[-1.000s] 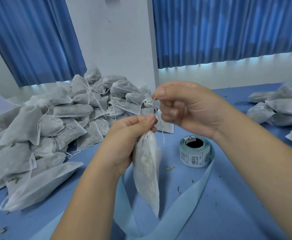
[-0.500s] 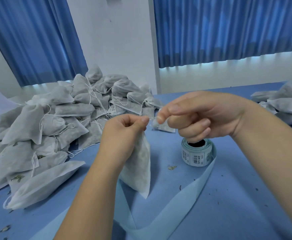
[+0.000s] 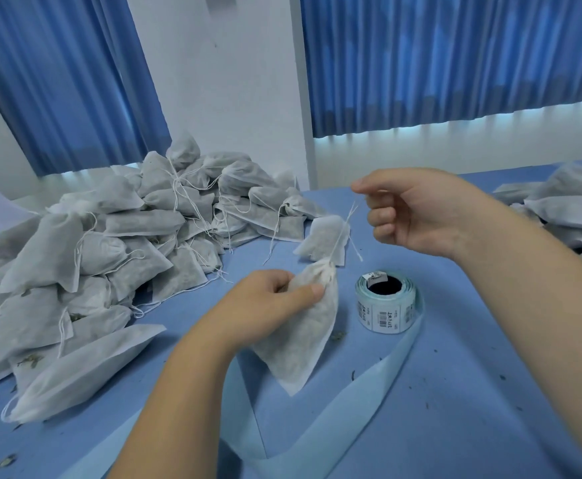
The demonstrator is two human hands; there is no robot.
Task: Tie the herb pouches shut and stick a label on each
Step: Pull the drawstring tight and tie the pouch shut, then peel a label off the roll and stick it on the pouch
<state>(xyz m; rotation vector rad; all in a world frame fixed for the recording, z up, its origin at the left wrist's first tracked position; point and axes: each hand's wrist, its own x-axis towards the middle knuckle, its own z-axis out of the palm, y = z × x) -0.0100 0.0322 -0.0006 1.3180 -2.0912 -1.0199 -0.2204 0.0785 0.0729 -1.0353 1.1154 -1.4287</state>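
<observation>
Pinched btw thumb & fingertips of L hand (image 3: 272, 305), the pouch (image 3: 305, 344) is gripped just under its gathered neck. Its body hangs tilted, bottom corner low over the table (image 3: 472, 392); can't tell if it touches. String (image 3: 344, 233) runs taut from the neck up & right to R hand (image 3: 417, 212), which pinches the end btw thumb & index, other fingers curled in. R hand sits higher & further back, hands apart.

Rest, L to R:
- Pile of pouches (image 3: 109, 243) is heaped at far left w/ loose strings trailing, and herb bits (image 3: 6, 461) lie on the table near it.
- Single pouch (image 3: 317, 242) lies flat behind the held one, just beside the pile.
- Label roll (image 3: 386, 302) stands just right of the held pouch, barcode labels facing out.
- Pale backing strip (image 3: 362, 385) trails from the roll toward the near edge.
- More pouches (image 3: 569, 209) lie at far right.
- Blue curtains (image 3: 455, 63) hang behind.
</observation>
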